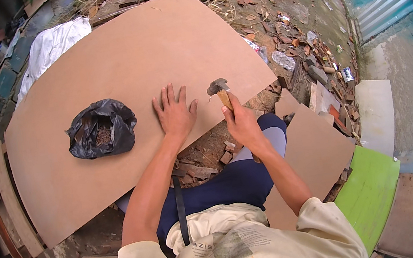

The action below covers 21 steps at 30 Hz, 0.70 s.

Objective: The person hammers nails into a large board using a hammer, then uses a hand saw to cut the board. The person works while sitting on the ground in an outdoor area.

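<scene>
A large brown board (131,55) lies in front of me. My left hand (177,113) presses flat on it near its front edge, with the fingers spread. To the right of that, my right hand (242,123) grips a hammer (223,97) by its wooden handle, and the dark metal head is just above the board. A small thin thing, perhaps a nail, shows beside the hammer head; it is too small to tell. Left of my left hand sits an open black plastic bag (122,121) holding a heap of nails (104,136).
Leaves, plastic scraps and broken bricks litter the dirt ground (301,13) beyond the board. A white sheet (57,44) lies at the far left. Smaller brown board (316,150) and green panel (370,187) are at my right. Wooden slats (12,195) stand at the left.
</scene>
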### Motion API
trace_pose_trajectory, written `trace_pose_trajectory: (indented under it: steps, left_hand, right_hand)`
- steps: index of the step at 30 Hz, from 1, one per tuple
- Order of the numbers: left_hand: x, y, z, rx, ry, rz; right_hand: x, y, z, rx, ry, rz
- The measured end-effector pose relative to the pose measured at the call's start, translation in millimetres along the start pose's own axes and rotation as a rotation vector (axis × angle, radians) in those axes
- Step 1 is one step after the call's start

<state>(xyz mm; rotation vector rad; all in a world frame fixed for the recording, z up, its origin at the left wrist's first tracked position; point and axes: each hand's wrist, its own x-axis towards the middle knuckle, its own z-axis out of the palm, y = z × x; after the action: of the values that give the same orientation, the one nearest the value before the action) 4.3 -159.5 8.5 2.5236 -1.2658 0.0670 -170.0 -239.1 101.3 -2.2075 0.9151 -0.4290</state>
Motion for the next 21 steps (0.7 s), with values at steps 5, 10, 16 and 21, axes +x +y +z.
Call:
trace_pose_trajectory:
  steps: [5, 10, 16, 21]
  left_hand:
    - [-1.1, -0.7, 0.8, -0.001, 0.023, 0.001]
    - [-2.5, -3.0, 0.4, 0.002, 0.014, 0.008]
    - [-1.4, -0.2, -0.7, -0.022, -0.001, 0.008]
    - [0.5, -0.8, -2.5, -0.016, -0.006, 0.01]
  right_hand:
    - [9.5, -14.3, -16.8, -0.092, -0.017, -0.02]
    - [15.2, -24.2, -17.9, 0.024, 0.214, -0.145]
    - [8.6, 0.9, -5.7, -0.121, -0.114, 0.057]
    - [9.6, -25.7, -13.9, -0.015, -0.003, 0.109]
